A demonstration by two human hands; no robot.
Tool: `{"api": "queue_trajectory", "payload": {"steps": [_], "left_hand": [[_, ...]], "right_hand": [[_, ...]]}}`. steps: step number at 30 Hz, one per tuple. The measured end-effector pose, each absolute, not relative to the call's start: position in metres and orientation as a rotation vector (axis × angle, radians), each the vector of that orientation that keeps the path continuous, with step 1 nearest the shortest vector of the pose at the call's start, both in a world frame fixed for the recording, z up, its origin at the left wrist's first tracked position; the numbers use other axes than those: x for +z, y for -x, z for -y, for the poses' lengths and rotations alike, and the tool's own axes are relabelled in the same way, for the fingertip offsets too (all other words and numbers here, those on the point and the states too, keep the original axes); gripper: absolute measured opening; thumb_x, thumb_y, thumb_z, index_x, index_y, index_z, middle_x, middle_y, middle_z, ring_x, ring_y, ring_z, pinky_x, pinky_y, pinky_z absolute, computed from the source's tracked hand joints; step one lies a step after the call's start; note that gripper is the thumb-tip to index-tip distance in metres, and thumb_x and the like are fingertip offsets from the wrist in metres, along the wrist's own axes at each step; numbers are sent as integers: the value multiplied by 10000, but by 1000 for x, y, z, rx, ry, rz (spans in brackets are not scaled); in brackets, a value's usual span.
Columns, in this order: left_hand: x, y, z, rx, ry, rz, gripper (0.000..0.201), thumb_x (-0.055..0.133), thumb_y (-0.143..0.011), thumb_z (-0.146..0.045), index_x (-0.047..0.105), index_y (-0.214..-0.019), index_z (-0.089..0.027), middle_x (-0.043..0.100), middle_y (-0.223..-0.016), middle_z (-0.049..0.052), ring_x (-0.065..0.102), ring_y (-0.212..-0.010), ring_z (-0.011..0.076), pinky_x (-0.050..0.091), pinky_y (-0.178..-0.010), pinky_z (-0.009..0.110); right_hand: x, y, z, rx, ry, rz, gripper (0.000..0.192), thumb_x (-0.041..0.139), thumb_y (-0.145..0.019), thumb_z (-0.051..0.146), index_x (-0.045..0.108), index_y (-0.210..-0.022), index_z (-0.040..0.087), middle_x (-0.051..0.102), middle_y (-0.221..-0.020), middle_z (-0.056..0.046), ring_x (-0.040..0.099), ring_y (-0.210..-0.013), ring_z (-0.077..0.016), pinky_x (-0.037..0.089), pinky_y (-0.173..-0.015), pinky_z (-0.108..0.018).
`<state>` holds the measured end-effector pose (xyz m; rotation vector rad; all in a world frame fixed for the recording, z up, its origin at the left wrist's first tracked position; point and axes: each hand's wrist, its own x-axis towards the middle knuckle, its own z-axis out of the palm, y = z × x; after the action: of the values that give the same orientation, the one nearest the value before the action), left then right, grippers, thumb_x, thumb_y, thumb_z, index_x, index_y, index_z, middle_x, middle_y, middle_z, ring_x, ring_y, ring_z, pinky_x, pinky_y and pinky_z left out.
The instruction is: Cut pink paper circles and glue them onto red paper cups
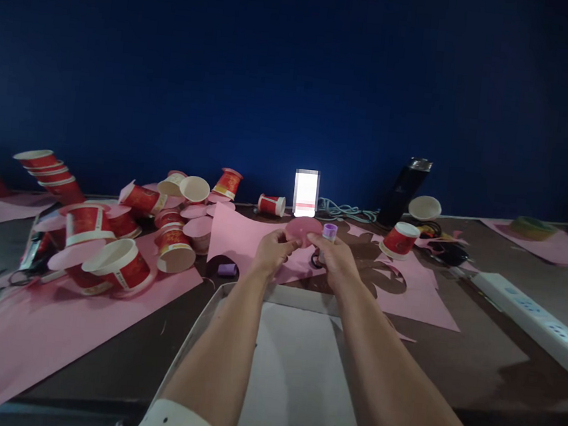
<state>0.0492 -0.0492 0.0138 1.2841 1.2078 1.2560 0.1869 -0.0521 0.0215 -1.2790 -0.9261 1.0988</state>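
Table: mine is brown and runs out in front of me.
My left: a big pink sheet point(87, 328) lies across the table point(480, 366).
Middle: a little purple cap point(227, 270) lies down.
Back: I see a red cup point(269, 205) on its side, a loopy pale cord point(349, 211) and a tall black bottle point(402, 192).
My right: pink paper with round holes point(429, 302), then a long white plug strip point(529, 320).
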Motion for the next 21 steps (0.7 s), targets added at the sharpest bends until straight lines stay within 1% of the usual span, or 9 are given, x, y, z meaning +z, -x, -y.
{"api": "queue_trajectory", "payload": {"steps": [3,7,13,17,21], "left_hand": [[15,-49,50,1247,-1257,-1205,308,717,-624,-415,616,-754,-155,487,-603,-23,387,-480,63,312,-449,200],[13,-50,49,1227,-1224,-1188,314,724,-614,-407,618,-774,-159,536,-675,2,437,-532,72,334,-469,194],[8,-52,45,1273,-1092,-1167,299,725,-604,-409,585,-699,-162,521,-628,3,441,-539,81,307,-455,190],[4,-53,43,1297,-1036,-1189,354,750,-577,-445,623,-743,-160,552,-643,6,435,-544,79,320,-478,197],[3,-54,43,1357,-1019,-1184,339,757,-577,-419,660,-786,-171,596,-675,15,485,-603,98,344,-529,205]], "right_hand": [[24,-186,55,1113,1267,956,310,752,-548,378,601,-701,156,467,-513,51,377,-433,-64,283,-405,-206],[26,-183,58,1065,1315,1029,291,733,-553,384,587,-654,154,483,-514,42,359,-426,-63,279,-405,-217],[25,-180,59,987,1319,1079,271,718,-555,374,563,-637,168,476,-507,49,373,-449,-78,294,-438,-227],[23,-179,58,949,1298,1165,251,702,-581,373,554,-614,174,445,-474,58,370,-457,-82,302,-470,-229],[21,-179,58,948,1284,1212,306,723,-570,412,525,-598,180,434,-466,62,357,-450,-80,296,-465,-229]]}}
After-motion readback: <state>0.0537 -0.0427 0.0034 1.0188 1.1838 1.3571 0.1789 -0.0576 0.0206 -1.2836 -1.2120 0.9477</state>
